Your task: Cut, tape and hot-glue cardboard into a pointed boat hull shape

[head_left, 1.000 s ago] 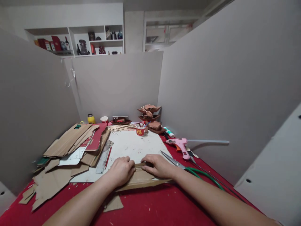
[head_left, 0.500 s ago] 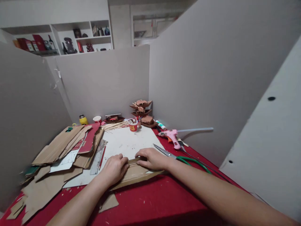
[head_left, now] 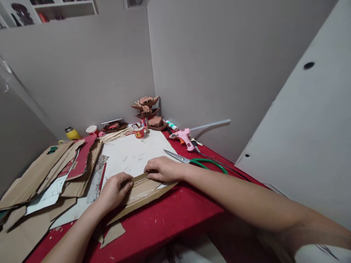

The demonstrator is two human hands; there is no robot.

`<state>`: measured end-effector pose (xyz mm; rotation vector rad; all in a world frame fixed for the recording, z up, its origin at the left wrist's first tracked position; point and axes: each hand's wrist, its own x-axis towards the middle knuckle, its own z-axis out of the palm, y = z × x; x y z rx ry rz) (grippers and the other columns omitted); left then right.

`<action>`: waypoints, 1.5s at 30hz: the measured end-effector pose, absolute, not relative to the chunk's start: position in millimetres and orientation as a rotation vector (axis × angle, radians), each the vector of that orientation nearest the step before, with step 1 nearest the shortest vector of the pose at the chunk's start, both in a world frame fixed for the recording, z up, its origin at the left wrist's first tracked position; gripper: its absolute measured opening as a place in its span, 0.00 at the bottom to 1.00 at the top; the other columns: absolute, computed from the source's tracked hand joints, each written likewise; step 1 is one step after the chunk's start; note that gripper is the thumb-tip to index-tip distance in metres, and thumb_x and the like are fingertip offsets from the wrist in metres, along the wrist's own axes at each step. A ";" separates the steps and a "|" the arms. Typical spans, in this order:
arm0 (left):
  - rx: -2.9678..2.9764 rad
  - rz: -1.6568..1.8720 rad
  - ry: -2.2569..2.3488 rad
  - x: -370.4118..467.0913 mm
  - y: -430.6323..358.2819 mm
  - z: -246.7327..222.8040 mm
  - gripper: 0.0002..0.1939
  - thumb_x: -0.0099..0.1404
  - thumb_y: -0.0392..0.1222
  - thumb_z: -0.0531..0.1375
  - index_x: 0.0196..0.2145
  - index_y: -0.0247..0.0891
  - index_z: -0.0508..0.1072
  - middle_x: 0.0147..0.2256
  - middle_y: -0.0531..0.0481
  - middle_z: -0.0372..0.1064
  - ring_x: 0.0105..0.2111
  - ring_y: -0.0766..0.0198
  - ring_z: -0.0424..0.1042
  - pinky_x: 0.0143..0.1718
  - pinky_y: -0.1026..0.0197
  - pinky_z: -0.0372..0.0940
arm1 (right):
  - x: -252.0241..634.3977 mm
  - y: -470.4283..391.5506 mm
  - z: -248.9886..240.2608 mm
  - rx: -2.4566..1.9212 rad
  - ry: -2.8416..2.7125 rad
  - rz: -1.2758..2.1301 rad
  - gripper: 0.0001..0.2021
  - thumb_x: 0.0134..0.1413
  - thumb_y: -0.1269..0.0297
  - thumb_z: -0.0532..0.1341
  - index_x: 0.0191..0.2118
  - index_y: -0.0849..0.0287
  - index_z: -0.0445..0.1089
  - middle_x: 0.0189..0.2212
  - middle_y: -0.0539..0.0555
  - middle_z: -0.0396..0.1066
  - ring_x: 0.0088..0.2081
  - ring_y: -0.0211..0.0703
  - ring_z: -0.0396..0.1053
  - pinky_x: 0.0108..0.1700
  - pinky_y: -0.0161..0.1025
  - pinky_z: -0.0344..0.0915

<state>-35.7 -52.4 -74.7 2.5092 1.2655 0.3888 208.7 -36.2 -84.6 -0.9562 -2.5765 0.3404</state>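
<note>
A piece of brown cardboard with a folded far edge lies at the front of the table, partly over a white sheet. My left hand grips its far left edge between thumb and curled fingers. Further right along that same edge, my right hand pinches the cardboard, fingers bent over the fold. Green-handled scissors lie just beyond my right wrist, blades partly apart. A small cardboard scrap rests below the left end of the piece.
Cardboard sheets pile up on the left beside a ruler and a red pencil. A pink glue gun lies at right. Behind are a red cup, thin sticks and stacked brown model boats. Grey panels enclose the table.
My view has turned right and tilted down, so everything sits further left and higher. Both hands keep hold of the cardboard's far edge; the left hand's thumb shows more now.
</note>
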 end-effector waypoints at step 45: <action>2.721 0.314 1.212 -37.5 -61.1 -68.1 0.11 0.64 0.32 0.52 0.27 0.38 0.72 0.28 0.45 0.69 0.32 0.56 0.68 0.39 0.55 0.63 | 156.2 -42.2 -69.2 -0.802 -2.788 0.280 0.09 0.58 0.76 0.55 0.34 0.66 0.73 0.32 0.62 0.73 0.37 0.49 0.68 0.37 0.40 0.59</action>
